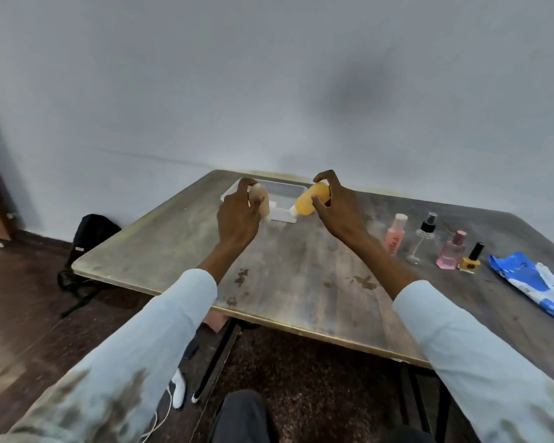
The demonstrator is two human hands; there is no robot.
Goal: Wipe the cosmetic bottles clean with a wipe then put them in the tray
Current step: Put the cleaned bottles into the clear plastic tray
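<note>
My left hand [239, 212] grips a beige bottle [260, 199] over the near left part of the clear tray [277, 188]. My right hand [335, 204] holds an orange bottle [311, 199] tilted, its white cap pointing down-left at the tray's near right edge. On the table to the right stand a pink tube bottle [396, 234], a clear spray bottle [424, 236], a pink perfume bottle [451, 251] and a small yellow nail polish [470, 260]. A blue and white wipe pack [538, 282] lies at the far right. No loose wipe is visible.
The worn wooden table [301, 266] stands against a white wall. A black bag [90, 235] sits on the floor to the left. White cables and a white object [178, 388] lie on the floor near my knees.
</note>
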